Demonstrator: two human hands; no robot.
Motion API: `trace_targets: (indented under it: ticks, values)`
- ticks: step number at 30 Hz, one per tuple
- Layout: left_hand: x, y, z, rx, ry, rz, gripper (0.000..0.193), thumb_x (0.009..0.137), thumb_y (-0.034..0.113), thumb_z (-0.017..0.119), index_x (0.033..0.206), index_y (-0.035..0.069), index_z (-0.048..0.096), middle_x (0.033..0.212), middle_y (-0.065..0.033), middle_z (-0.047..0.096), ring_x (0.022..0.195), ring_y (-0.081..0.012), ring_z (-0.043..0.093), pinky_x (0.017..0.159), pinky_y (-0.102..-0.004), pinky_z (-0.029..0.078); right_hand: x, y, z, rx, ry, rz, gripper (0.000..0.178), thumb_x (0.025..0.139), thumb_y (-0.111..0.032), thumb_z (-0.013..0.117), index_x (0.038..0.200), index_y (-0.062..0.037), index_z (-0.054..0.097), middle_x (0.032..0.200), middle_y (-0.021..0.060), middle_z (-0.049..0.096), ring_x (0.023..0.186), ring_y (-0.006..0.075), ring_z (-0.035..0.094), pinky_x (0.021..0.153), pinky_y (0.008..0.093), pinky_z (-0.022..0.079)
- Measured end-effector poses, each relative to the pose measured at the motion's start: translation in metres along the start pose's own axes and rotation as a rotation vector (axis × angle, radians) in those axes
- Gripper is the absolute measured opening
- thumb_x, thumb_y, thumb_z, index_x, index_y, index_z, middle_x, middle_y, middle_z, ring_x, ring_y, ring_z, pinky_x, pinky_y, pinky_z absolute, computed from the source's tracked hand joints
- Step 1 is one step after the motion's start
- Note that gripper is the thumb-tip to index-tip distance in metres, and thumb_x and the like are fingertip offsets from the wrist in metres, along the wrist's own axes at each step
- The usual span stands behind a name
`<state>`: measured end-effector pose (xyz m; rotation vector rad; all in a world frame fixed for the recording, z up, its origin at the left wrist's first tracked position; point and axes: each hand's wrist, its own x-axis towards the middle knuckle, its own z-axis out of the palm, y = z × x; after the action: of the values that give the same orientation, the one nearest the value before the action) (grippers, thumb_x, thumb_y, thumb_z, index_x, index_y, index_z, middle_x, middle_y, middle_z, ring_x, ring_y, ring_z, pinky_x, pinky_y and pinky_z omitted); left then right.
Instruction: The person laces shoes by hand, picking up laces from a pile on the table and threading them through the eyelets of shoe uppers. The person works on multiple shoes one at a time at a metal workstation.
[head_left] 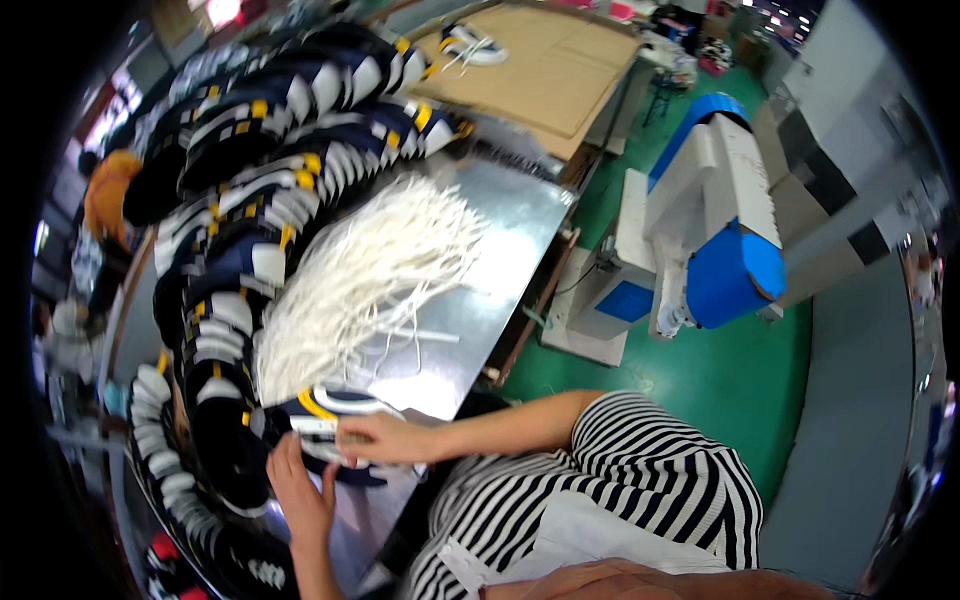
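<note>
A navy shoe upper (345, 404) with white and yellow parts lies near the front of the metal table, just before me. My left hand (303, 495) is at its left end, fingers pointing up along the edge and thumb apart, steadying it. Closed fingers of my right hand (385, 438) press on the white lacing area in the middle of the upper. Whether a lace end is between them I cannot make out. Beyond the upper, a big loose bundle of white shoelaces (370, 270) spreads over the table.
Long curved rows of shoe uppers (225, 315) line the left side. The shiny metal tabletop (525, 215) meets a brown board (560, 60) at the far end, where a laced upper (472, 46) lies. A blue and white machine (700, 220) stands to the right on the green floor.
</note>
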<state>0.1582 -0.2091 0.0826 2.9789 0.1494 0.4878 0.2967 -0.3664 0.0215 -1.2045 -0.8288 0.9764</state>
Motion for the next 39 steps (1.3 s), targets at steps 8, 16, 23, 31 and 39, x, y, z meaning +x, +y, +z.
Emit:
trace_targets:
  ticks: [8, 16, 23, 31, 39]
  values:
    - [0.006, 0.014, -0.047, -0.189, -0.071, -0.2, 0.019, 0.079, 0.016, 0.074, 0.089, 0.005, 0.062, 0.083, -0.0112, 0.062, 0.08, -0.0325, 0.058, 0.071, -0.0421, 0.045, -0.016, -0.009, -0.01, 0.067, 0.082, -0.029, 0.017, 0.099, -0.019, 0.057, 0.112, -0.0083, 0.058, 0.079, 0.0015, 0.065, 0.059, 0.0021, 0.05, 0.05, 0.018, 0.037]
    - [-0.062, 0.02, -0.03, -0.24, -0.149, -0.457, 0.027, 0.087, 0.013, 0.069, 0.111, 0.0, 0.063, 0.107, -0.0166, 0.067, 0.089, -0.0296, 0.068, 0.075, -0.0361, 0.053, 0.018, -0.014, 0.013, 0.256, -0.083, 0.262, 0.015, 0.096, -0.016, 0.061, 0.103, -0.0034, 0.058, 0.085, 0.0025, 0.064, 0.051, 0.0013, 0.037, 0.046, 0.0164, 0.027]
    - [-0.04, -0.019, -0.017, -1.196, -0.585, -1.135, 0.061, 0.098, 0.054, 0.049, 0.121, -0.001, 0.061, 0.108, -0.0122, 0.068, 0.101, -0.0176, 0.062, 0.092, -0.031, 0.047, 0.025, -0.01, 0.03, 0.143, -0.06, 0.268, 0.015, 0.096, -0.016, 0.059, 0.105, -0.0044, 0.06, 0.076, 0.0001, 0.063, 0.05, 0.0014, 0.039, 0.045, 0.0178, 0.029]
    - [-0.031, 0.009, 0.024, -1.989, -0.109, -0.939, 0.052, 0.102, 0.047, 0.046, 0.121, -0.001, 0.056, 0.118, -0.0088, 0.059, 0.115, -0.018, 0.054, 0.107, -0.031, 0.038, 0.021, -0.016, 0.032, 0.105, 0.044, 0.137, 0.014, 0.096, -0.015, 0.061, 0.101, -0.0022, 0.06, 0.075, 0.0025, 0.066, 0.051, 0.0011, 0.041, 0.045, 0.0171, 0.029]
    - [-0.037, 0.046, 0.006, -1.782, 0.257, -1.055, 0.053, 0.104, 0.038, 0.043, 0.129, -0.008, 0.051, 0.128, -0.0183, 0.058, 0.121, -0.0245, 0.055, 0.107, -0.0352, 0.039, 0.007, -0.033, 0.026, 0.028, -0.107, 0.219, 0.012, 0.093, -0.015, 0.064, 0.094, -0.0026, 0.064, 0.071, 0.0003, 0.066, 0.062, 0.0026, 0.052, 0.055, 0.0186, 0.038]
